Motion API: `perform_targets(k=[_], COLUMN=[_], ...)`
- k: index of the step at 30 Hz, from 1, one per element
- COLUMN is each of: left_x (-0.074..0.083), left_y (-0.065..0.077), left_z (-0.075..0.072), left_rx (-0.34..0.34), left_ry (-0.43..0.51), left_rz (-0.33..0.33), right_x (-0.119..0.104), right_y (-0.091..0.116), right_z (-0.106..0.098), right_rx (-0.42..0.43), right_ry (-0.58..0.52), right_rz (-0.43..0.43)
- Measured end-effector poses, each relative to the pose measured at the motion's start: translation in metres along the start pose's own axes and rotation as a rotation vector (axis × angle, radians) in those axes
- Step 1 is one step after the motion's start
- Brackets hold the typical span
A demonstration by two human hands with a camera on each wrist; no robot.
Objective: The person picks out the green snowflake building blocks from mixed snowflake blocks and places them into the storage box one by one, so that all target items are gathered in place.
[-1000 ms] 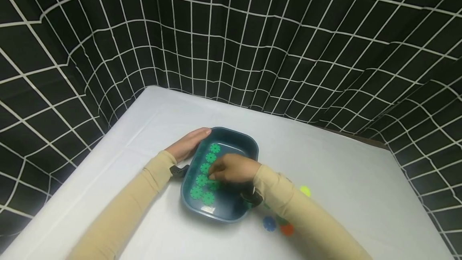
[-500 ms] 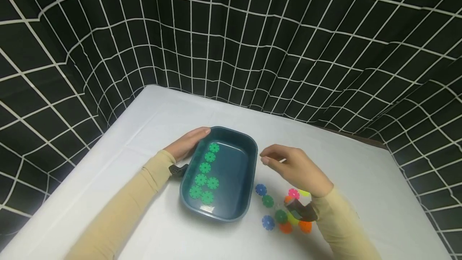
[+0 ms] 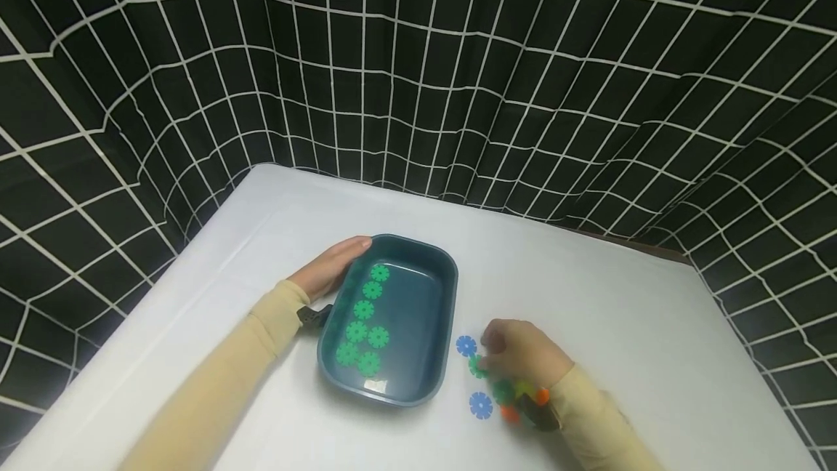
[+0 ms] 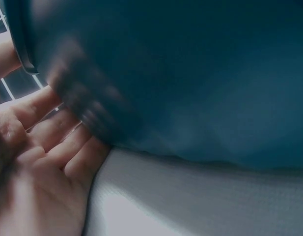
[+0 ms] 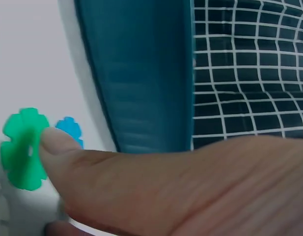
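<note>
Seven flat, notched discs (image 3: 378,331); smooth-walled tray (image 3: 412,333)

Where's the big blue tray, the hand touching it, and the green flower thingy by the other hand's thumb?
Blue tray (image 3: 412,315): head view, on its bare floor.
Left hand (image 3: 330,267): head view, on its back.
Green flower disc (image 5: 21,151): right wrist view, on its face beside the center hole.

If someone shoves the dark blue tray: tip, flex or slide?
The tray looks broad and low, so it would likely slide before tipping. Its walls hold an even shape, suggesting little flex. The green discs lie flat inside, so they may shift with a sharp push.
</note>
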State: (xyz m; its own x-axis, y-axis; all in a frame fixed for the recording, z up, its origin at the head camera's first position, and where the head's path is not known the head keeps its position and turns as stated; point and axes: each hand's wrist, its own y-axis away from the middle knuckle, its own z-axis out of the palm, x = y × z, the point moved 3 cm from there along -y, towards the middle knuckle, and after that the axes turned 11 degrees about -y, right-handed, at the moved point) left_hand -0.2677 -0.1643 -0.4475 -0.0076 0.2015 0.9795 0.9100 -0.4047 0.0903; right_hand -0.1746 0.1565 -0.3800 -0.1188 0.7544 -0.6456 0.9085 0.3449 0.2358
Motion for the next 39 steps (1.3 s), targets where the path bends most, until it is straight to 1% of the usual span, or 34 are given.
perform_targets(k=[2, 5, 7, 15, 21, 23, 27, 29, 31, 35, 37, 39], left_x=[-0.002, -0.003, -0.003, -0.001, -0.003, -0.003, -0.002, -0.001, 0.000, -0.001, -0.003, -0.004], left_y=[0.001, 0.001, 0.001, 0.000, 0.000, 0.000, 0.000, -0.001, -0.001, -0.001, -0.001, -0.001], left_z=[0.001, 0.002, 0.002, 0.001, -0.001, -0.001, -0.001, -0.001, 0.000, 0.000, 0.000, 0.000], left_rx=[-0.005, -0.009, -0.005, -0.019, 0.008, 0.010, 0.009, 0.012, 0.016, 0.016, 0.011, 0.012], left_ry=[0.002, 0.013, 0.017, 0.013, 0.012, 0.012, 0.013, 0.016, 0.022, 0.021, 0.023, 0.018], left_rz=[-0.007, 0.004, 0.006, 0.015, 0.008, 0.004, 0.001, -0.002, -0.006, -0.013, -0.011, -0.015], right_x=[0.002, 0.001, 0.001, -0.001, -0.005, -0.006, -0.008, -0.009, -0.010, -0.015, -0.022, -0.031], right_y=[0.000, 0.001, 0.001, 0.002, -0.004, -0.004, -0.003, -0.003, -0.005, -0.011, -0.016, -0.023], right_z=[0.005, 0.008, 0.008, 0.008, 0.011, 0.010, 0.002, -0.006, -0.015, -0.033, -0.041, -0.048], right_rx=[-0.021, -0.020, -0.021, -0.054, -0.079, -0.092, -0.156, -0.181, -0.188, -0.229, -0.264, -0.296], right_ry=[0.012, 0.045, 0.050, 0.089, 0.102, 0.090, 0.021, -0.014, -0.044, -0.151, -0.230, -0.287], right_rz=[-0.004, -0.040, -0.065, -0.110, -0.079, -0.100, -0.186, -0.207, -0.224, -0.233, -0.223, -0.197])
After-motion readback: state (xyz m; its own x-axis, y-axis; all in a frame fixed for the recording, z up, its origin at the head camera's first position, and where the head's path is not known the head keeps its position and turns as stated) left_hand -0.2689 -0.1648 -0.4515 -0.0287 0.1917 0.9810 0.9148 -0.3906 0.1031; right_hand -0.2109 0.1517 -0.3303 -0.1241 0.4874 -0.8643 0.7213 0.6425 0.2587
